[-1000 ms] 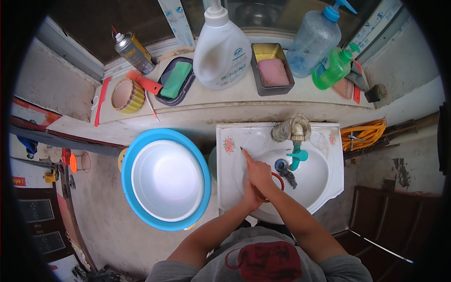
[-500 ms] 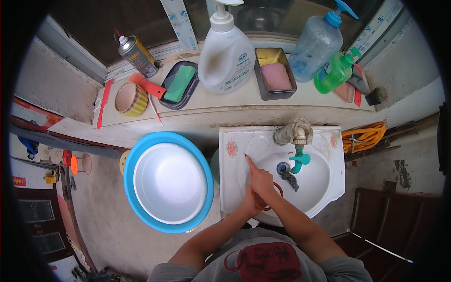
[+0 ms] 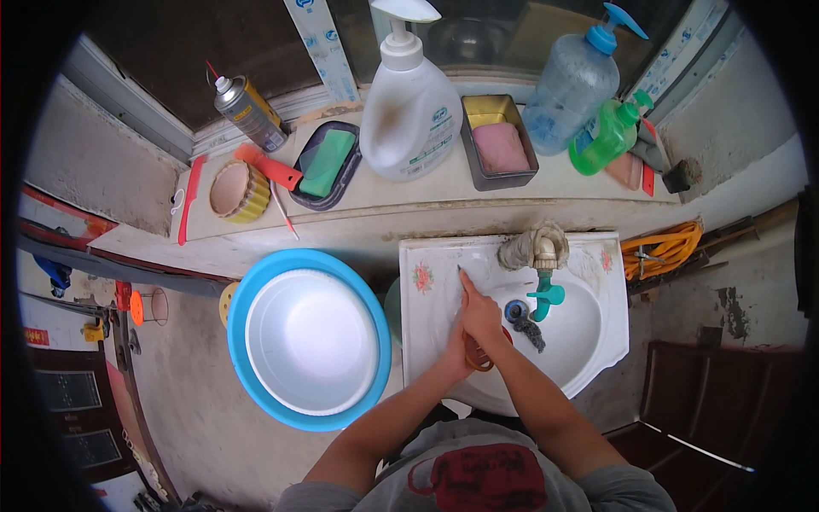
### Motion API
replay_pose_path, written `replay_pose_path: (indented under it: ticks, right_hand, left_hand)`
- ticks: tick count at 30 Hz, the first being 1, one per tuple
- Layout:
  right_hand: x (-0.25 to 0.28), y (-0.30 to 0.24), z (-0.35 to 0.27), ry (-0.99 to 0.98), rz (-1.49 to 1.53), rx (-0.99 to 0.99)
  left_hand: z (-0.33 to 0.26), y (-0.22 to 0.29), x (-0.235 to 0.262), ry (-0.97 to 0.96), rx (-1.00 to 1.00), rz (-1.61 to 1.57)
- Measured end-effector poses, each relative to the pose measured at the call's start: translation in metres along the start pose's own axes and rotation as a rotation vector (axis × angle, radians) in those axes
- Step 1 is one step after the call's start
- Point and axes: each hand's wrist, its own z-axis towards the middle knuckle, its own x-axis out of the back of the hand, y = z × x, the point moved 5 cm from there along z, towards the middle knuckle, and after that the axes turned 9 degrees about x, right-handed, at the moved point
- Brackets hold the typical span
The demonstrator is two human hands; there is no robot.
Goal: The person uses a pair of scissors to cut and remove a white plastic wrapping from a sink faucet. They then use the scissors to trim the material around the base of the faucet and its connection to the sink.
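Showing beside the right hand (image 3: pixel 480 316), reddish-brown, round-edged object (image 3: pixel 477 353), partly hidden

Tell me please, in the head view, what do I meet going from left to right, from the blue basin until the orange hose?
Blue basin → left flower print → right hand → teal tap → right flower print → orange hose.

Illumination is diffuse and moderately bright, with a pale sheen inside the white tub (image 3: pixel 312 341) and fisheye distortion curving peripheral edges.
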Motion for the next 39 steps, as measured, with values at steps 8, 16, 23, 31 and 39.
replay_pose_path:
  ticks: [8,16,23,31,39]
  right_hand:
    - [0.004,-0.007,0.013,-0.054,0.056,-0.100]
    - [0.011,-0.002,0.027,-0.003,0.210,-0.161]
    - [0.008,0.002,0.023,0.152,0.420,-0.238]
    - [0.007,-0.006,0.013,-0.024,0.292,-0.186]
    - [0.006,0.004,0.017,-0.034,0.246,-0.152]
  left_hand:
    - [0.001,0.017,0.001,-0.110,0.008,-0.001]
    - [0.002,0.029,-0.008,0.094,0.029,0.008]
    - [-0.002,0.041,-0.005,0.131,0.017,0.164]
    - [-0.014,0.031,-0.009,0.151,0.042,0.111]
    - [-0.009,0.027,-0.014,0.074,0.054,0.081]
